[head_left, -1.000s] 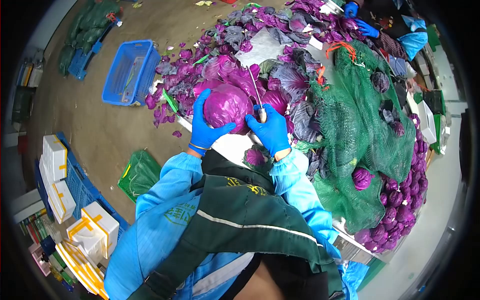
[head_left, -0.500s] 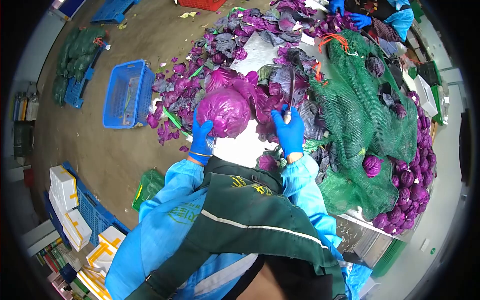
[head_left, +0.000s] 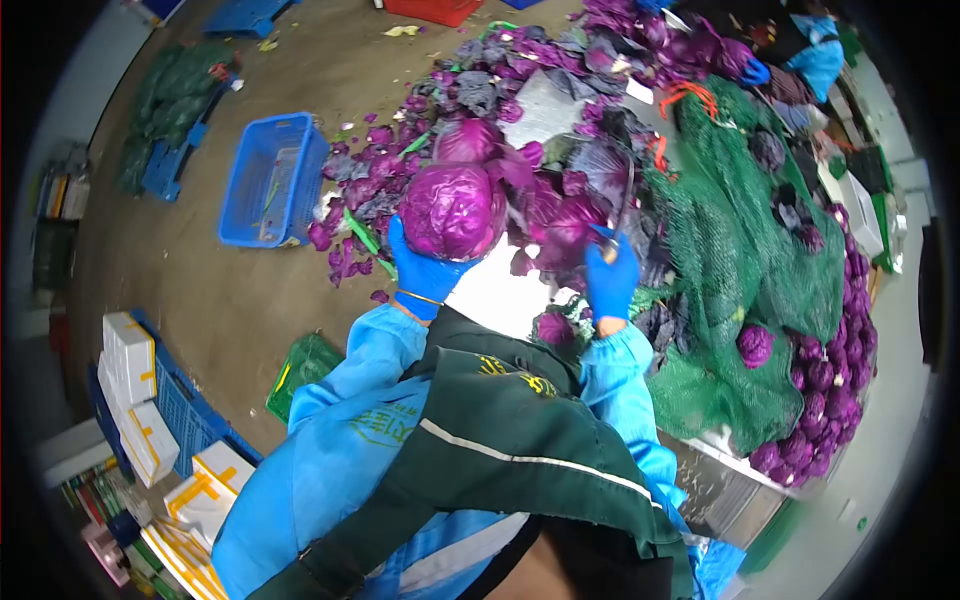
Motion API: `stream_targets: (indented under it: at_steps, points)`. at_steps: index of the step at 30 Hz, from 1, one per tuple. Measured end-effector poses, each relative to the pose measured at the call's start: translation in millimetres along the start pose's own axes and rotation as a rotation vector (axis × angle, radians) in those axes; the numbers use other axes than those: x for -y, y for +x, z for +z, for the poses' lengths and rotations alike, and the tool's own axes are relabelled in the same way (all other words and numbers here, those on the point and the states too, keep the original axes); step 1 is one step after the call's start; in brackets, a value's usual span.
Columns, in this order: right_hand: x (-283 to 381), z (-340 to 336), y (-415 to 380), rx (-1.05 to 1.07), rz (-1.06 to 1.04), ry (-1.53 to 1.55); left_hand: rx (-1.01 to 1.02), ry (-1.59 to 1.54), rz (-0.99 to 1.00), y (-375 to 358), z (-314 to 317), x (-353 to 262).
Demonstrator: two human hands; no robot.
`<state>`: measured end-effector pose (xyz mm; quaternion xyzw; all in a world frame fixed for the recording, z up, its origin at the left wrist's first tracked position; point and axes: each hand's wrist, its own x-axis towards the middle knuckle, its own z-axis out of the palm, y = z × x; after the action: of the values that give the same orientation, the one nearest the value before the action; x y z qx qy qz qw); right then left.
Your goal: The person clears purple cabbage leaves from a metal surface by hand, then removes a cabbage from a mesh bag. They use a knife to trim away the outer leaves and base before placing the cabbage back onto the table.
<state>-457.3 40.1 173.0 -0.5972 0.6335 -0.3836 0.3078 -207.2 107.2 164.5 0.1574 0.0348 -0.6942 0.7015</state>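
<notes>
A large, shiny red cabbage [head_left: 452, 208] rests in my left hand [head_left: 428, 268], whose blue-gloved fingers cup it from below and the left side. My right hand [head_left: 613, 280], also gloved in blue, is closed round the handle of a knife [head_left: 625, 200]. The blade points up and away from me, apart from the cabbage. Between the two hands lie loose purple leaves [head_left: 565, 225] on a white work surface [head_left: 505, 295]. A small purple piece [head_left: 553, 327] sits close to my body, left of my right wrist.
Green mesh sacks [head_left: 745, 230] with orange ties cover the right side, beside a pile of red cabbages [head_left: 825, 390]. A blue crate [head_left: 270, 180] stands on the floor at left, near scattered leaves. Another person's blue-gloved hand [head_left: 755, 72] is at the far right. White foam boxes [head_left: 130, 370] stand lower left.
The cabbage has turned in my left hand, which now sits further under it. My right hand with the knife has shifted slightly right, away from the cabbage. The whole view has tilted a little.
</notes>
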Motion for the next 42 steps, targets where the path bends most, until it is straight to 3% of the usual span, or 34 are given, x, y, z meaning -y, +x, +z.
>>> stream_targets:
  at_steps: [1,3,5,6,7,8,9,11,13,14,15,16,17,18,20,21,22,23,25,27,29,31,32,33,35,36,37,38,39,42]
  points:
    - [-5.3,-8.7,-5.1,-0.029,-0.088,-0.03,0.149,-0.14,-0.07,-4.6,-0.8,-4.9]
    - [-43.5,-4.2,-14.4,-0.026,-0.152,-0.103,0.037,-0.078,0.009,-10.0,-3.1,-7.3]
    - [-64.8,7.5,-24.2,0.183,0.01,-0.159,-0.012,0.196,0.161,-11.5,-25.7,-6.8]
    - [-61.8,20.0,-26.6,0.163,-0.001,-0.188,0.183,0.878,0.442,-19.0,-37.1,-6.9]
    - [-58.7,31.2,-27.4,0.143,-0.01,-0.217,0.168,0.88,0.467,-22.4,-34.1,-11.1]
    - [-66.0,47.3,-18.7,0.14,-0.08,-0.184,0.138,1.286,0.554,-26.7,-31.5,-14.6]
    - [-59.6,61.5,-11.1,0.193,-0.024,-0.172,0.1,1.696,0.618,-32.1,-28.3,-17.1]
    - [-32.6,91.9,7.2,0.266,-0.016,-0.12,0.089,1.623,0.572,-29.8,-28.7,-14.7]
    - [-30.3,128.8,37.6,0.238,-0.304,-0.164,0.003,0.298,0.139,-17.5,-38.3,-11.4]
    - [-31.0,142.8,57.8,0.387,-0.116,0.057,-0.009,0.064,0.051,-17.6,-27.5,-14.5]
    - [-32.0,148.8,72.2,0.529,0.074,0.278,-0.005,0.068,0.049,-17.0,-21.4,-19.4]
    - [24.4,119.1,58.4,0.572,0.408,0.642,0.056,-0.076,0.014,-16.4,-17.7,-24.9]
    - [42.6,110.6,60.1,0.638,0.484,0.912,0.113,-0.227,-0.025,-15.2,-17.0,-28.5]
    - [52.8,102.2,56.1,0.726,0.504,1.119,0.052,-0.072,0.006,-12.9,-19.6,-32.6]
    - [50.8,103.0,52.7,0.883,0.516,1.434,0.096,-0.131,-0.084,-14.9,-23.3,-32.5]
    - [71.4,93.8,47.9,0.809,0.447,1.28,0.142,-0.182,-0.167,-13.6,-22.8,-31.6]
    - [84.8,87.2,50.7,0.849,0.408,1.11,0.001,-0.087,-0.085,-12.4,-11.7,-22.3]
    - [93.4,80.6,55.3,0.881,0.372,0.938,0.003,-0.082,-0.103,-11.8,-12.7,-17.4]
    - [103.2,43.4,50.9,0.905,0.363,1.139,0.099,-0.261,-0.145,-10.4,-11.3,-9.3]
    - [77.2,3.8,51.3,0.968,0.271,1.054,0.059,-0.405,-0.118,-7.6,-10.8,-9.0]
    - [76.2,-34.2,37.8,0.913,0.191,1.021,0.16,-0.468,-0.269,1.2,-27.2,-17.3]
    - [65.7,-48.3,31.7,0.796,0.257,0.933,0.157,-0.453,-0.226,7.0,-27.1,-20.9]
    - [45.7,-43.0,36.3,0.718,0.223,0.706,0.205,-0.475,-0.229,8.4,-23.3,-21.5]
    - [27.5,-32.2,34.0,0.548,0.057,0.418,0.254,-0.496,-0.236,11.9,-19.8,-22.8]
    - [30.3,-18.7,21.8,0.403,0.291,0.449,0.192,-0.337,-0.214,18.3,-28.0,-28.4]
    - [13.5,-9.2,21.7,0.448,0.506,0.45,0.169,-0.276,-0.197,17.5,-30.0,-26.0]
    - [23.3,-1.1,10.4,0.576,0.297,0.605,0.159,-0.212,-0.18,22.5,-28.9,-25.1]
    - [35.2,8.1,-3.9,0.634,0.585,0.919,0.151,-0.145,-0.167,29.0,-27.2,-24.1]
    - [33.1,20.6,-12.2,0.761,0.549,1.126,0.146,-0.075,-0.156,37.4,-25.2,-24.4]
    - [40.0,33.3,-31.9,0.76,0.551,1.323,0.05,0.098,-0.159,41.9,-40.7,-20.5]
